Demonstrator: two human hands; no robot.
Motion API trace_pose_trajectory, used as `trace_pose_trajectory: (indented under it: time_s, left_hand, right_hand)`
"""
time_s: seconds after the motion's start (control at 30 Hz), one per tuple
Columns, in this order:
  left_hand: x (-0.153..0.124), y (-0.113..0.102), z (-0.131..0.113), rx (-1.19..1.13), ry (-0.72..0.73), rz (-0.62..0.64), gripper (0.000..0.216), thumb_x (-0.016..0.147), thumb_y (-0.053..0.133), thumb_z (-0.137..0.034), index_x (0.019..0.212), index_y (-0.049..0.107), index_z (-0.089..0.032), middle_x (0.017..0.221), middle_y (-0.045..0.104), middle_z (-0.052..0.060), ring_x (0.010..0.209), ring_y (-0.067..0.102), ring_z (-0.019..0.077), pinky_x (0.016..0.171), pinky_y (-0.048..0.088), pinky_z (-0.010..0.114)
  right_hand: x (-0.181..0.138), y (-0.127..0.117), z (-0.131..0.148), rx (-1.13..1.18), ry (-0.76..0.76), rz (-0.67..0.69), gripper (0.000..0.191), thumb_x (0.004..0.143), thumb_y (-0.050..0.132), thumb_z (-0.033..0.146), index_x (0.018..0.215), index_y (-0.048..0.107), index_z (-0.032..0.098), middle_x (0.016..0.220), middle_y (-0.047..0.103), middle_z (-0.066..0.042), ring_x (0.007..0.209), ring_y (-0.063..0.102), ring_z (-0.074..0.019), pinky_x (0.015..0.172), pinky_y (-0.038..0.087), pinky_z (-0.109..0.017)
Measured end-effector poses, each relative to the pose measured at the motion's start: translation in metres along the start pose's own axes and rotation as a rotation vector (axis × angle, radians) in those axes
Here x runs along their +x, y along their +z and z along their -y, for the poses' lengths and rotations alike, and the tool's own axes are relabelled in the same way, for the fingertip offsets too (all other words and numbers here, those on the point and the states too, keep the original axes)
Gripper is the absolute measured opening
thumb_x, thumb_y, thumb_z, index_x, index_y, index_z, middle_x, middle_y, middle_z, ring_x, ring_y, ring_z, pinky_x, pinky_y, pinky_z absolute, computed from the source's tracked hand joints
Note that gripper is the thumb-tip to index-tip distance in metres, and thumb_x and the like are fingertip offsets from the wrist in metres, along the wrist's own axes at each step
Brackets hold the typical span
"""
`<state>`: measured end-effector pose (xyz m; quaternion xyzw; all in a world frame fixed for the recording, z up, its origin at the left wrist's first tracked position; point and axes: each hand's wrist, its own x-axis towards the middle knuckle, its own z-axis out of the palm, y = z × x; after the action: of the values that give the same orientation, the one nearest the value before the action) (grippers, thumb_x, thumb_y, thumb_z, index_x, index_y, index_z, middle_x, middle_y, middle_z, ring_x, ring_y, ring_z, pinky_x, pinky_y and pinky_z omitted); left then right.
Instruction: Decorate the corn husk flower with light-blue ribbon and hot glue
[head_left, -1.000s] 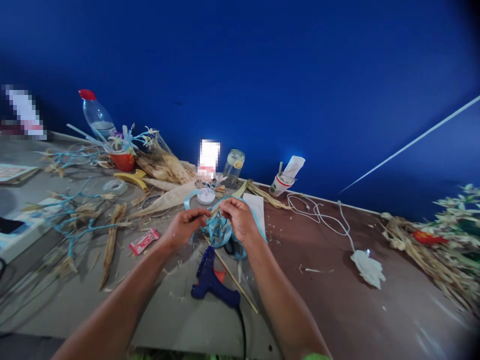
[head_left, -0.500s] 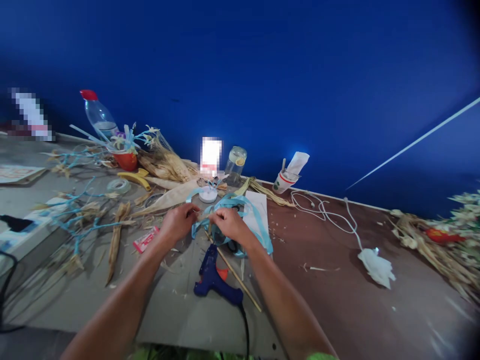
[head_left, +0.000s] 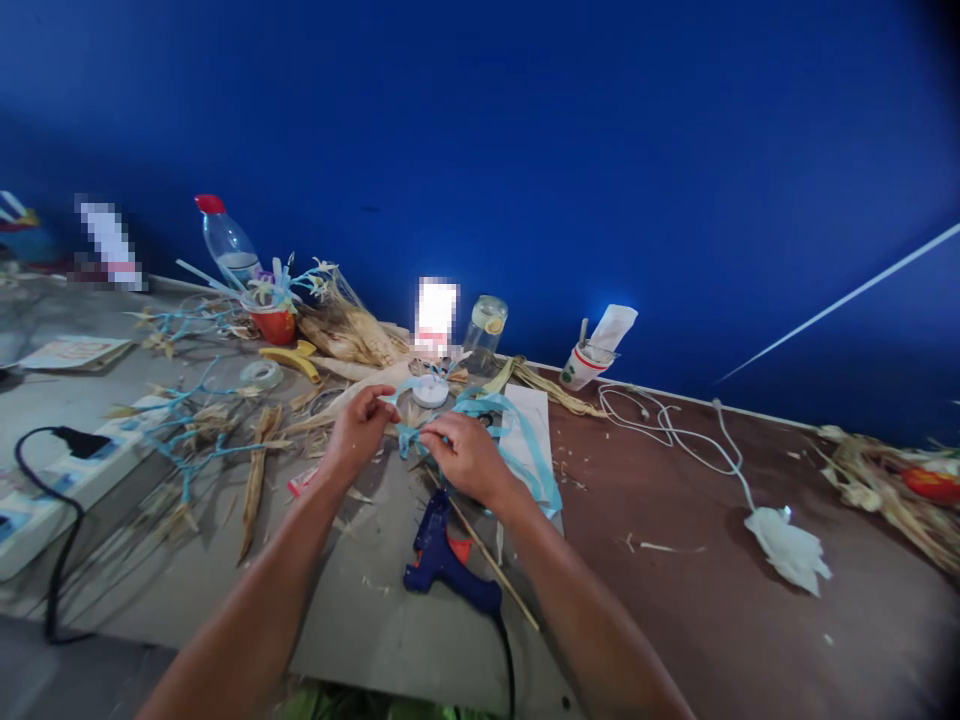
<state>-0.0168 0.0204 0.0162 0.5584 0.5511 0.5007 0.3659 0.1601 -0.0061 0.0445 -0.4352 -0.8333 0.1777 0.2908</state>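
1. Fingers [head_left: 437,432] of the right hand [head_left: 471,458] are drawn together, thumb against index, pinching blue ribbon [head_left: 553,490] where it bunches just in front of them; so small a grip probably suits such a thin, slippery strip.
2. The left hand [head_left: 358,432] is raised slightly apart from it, thumb and index curled close at a blue strand; whether they grip it or merely pass before it, I cannot tell.
3. The ribbon lies between the 2 hands and loops off to the right over a white sheet [head_left: 521,405], its slack seemingly left loose so it can feed without snagging.
4. A blue glue gun [head_left: 442,565] lies on its side just below the hands, handle towards the person, likely so it is quick to grasp. Its black cord runs off the near edge.
5. A thin stick [head_left: 517,600] lies beside the gun, slanting towards the right forearm.
6. Beyond the hands sits 1 white round piece [head_left: 430,391].
7. Blue-wrapped stems [head_left: 217,450] spread at the left, by a power strip [head_left: 82,510], presumably keeping the middle free for handwork.
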Motion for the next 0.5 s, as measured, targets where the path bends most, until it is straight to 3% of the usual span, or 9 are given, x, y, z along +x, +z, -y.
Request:
trace_pose_trajectory:
  time_s: [0.1,0.3,0.5]
  left_hand:
    - [0.001,-0.003,-0.001,0.03,0.014,-0.036,0.035,0.07,0.051,-0.029,0.101,0.056,-0.014,0.061,0.058,-0.003,0.051,0.047,0.011,0.052,0.036,0.023]
    - [0.002,-0.004,-0.001,0.096,0.01,-0.023,0.029,0.073,0.049,-0.028,0.097,0.057,-0.015,0.062,0.058,-0.002,0.052,0.048,0.0115,0.054,0.038,0.024]
    - [0.002,-0.001,0.006,0.147,0.048,0.022,0.027,0.075,0.048,-0.03,0.095,0.06,-0.016,0.065,0.059,-0.001,0.056,0.052,0.0133,0.055,0.039,0.025]
  right_hand:
    - [-0.002,0.006,0.015,-0.037,-0.177,0.118,0.022,0.087,0.051,0.031,0.093,0.068,0.018,0.086,0.066,-0.006,0.086,0.054,-0.0173,0.083,0.038,-0.032]
    - [-0.014,0.028,0.029,-0.202,-0.439,0.36,0.022,0.081,0.057,0.041,0.095,0.069,0.029,0.126,0.052,-0.003,0.125,0.03,-0.0288,0.098,0.029,-0.045]
    - [-0.018,0.038,0.034,-0.246,-0.461,0.396,0.028,0.076,0.062,0.037,0.095,0.066,0.016,0.108,0.063,-0.006,0.12,0.038,-0.0314,0.099,0.031,-0.045]
